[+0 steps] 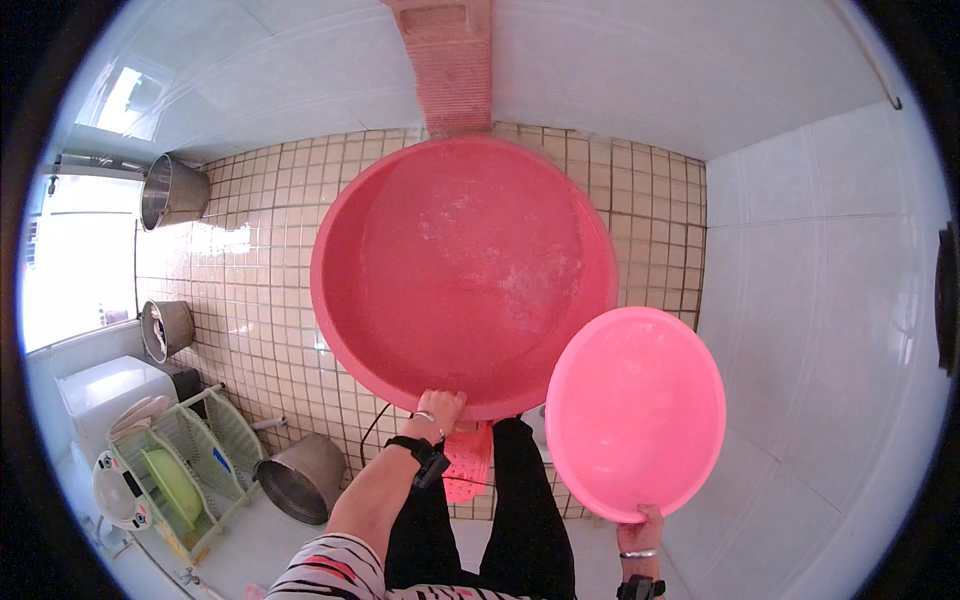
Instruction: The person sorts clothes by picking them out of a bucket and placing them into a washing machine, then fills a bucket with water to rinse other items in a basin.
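A large dark pink plastic tub (465,270) fills the middle of the view, with whitish marks across its bottom. My left hand (441,411) grips the tub's near rim, fingers curled over the edge. Off to the right, a smaller bright pink plastic basin (636,412) is held by its lower rim in my right hand (642,526), its inside facing me. The basin overlaps the tub's lower right edge in the view; I cannot tell whether they touch. Both basin and tub look empty.
A pink washboard (454,71) leans on the far wall behind the tub. Metal buckets (176,191) (169,330) (301,480) stand left. A green shelf rack (187,457) holds basins at lower left. A pink perforated plastic item (466,465) lies between my legs.
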Demonstrator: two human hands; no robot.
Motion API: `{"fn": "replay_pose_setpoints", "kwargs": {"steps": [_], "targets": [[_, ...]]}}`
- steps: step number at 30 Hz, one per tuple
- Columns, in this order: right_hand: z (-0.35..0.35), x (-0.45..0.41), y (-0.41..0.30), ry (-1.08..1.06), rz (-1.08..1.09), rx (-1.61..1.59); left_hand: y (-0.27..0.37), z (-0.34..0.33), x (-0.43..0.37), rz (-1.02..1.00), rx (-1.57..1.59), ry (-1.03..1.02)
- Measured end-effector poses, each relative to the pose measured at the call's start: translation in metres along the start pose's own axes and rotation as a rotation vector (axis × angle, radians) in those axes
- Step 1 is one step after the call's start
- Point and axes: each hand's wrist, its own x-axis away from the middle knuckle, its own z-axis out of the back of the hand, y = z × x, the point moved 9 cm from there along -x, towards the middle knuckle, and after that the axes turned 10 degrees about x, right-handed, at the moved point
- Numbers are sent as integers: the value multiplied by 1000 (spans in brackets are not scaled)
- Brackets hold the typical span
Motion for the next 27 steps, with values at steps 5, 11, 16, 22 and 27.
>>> {"fn": "replay_pose_setpoints", "kwargs": {"steps": [5,11,16,22,27], "targets": [[10,1,-3,-62,-20,-23,17,-16,16,27,0,-61],[8,11,-18,2,-31,-62,36,-19,19,46,30,-65],[33,10,-29,21,-42,-116,38,7,27,43,72,-49],[50,7,-42,71,-2,-134,40,55,34,17,84,-5],[68,4,-41,140,-2,-148,33,116,43,-14,65,35]]}}
